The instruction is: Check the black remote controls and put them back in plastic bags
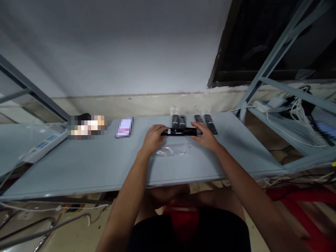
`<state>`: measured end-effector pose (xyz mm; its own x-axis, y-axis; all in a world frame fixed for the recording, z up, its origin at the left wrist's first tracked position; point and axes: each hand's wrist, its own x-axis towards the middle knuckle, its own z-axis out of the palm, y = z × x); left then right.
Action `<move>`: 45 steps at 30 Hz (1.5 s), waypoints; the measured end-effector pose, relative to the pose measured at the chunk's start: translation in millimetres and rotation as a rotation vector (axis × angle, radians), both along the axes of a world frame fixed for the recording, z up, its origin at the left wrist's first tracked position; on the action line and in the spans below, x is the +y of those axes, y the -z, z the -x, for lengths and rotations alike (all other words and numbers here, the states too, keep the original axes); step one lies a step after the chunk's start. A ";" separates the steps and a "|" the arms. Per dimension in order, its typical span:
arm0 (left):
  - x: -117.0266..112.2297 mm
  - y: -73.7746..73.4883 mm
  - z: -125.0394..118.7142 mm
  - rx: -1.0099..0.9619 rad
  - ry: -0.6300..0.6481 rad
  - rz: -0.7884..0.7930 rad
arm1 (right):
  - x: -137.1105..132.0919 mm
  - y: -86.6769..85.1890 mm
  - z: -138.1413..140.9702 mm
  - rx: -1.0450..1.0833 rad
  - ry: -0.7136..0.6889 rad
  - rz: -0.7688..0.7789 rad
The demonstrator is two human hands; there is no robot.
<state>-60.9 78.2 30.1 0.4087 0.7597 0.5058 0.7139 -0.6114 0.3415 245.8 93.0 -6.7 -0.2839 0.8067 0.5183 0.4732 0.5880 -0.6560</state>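
Observation:
Both my hands are at the middle of a light grey table top (86, 164). My left hand (154, 138) grips the left end of a black remote control (178, 132), which lies crosswise. My right hand (206, 135) holds its right end. Just behind it stand several similar black remote controls (198, 119), side by side, partly hidden by my right hand and the crosswise remote. A crumpled clear plastic bag (172, 150) lies flat below my hands, nearer to me.
Further left lie a pixelated object (86, 126) and a pixelated card or package (124, 127). Grey metal shelf frames (273, 59) stand on both sides. A white power strip (267, 106) and tangled cables sit at right, with a red stool (301, 206) below.

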 end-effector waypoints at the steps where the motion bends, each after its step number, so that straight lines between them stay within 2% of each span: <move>1: 0.2 0.3 0.2 0.003 -0.002 -0.002 | 0.4 0.4 0.0 0.004 -0.001 0.001; 5: 2.3 2.2 1.8 0.004 -0.022 -0.031 | 0.4 1.7 1.9 0.077 0.005 0.048; 12: 2.5 4.1 -0.1 0.001 -0.032 -0.066 | -3.5 -5.5 6.5 0.220 0.054 0.248; 21: -4.5 0.8 -14.6 0.030 0.105 -0.073 | -6.9 -6.9 16.4 0.280 0.010 0.456; 27: -8.8 1.7 -26.5 0.033 0.232 -0.111 | -12.7 -15.6 14.1 0.296 -0.031 0.574; 32: -12.3 -0.2 -31.7 0.059 0.304 -0.167 | -15.4 -18.5 6.6 0.255 -0.052 0.625; 38: -10.6 1.9 -37.4 0.028 0.292 -0.181 | -16.8 -18.5 14.1 0.318 -0.194 0.638; 42: -16.7 -5.8 -41.0 -0.090 0.252 -0.215 | -14.6 -19.0 13.3 0.433 -0.231 0.642; 45: -24.1 -14.3 -35.1 -0.141 0.266 -0.100 | -12.0 -20.4 6.6 0.549 -0.179 0.673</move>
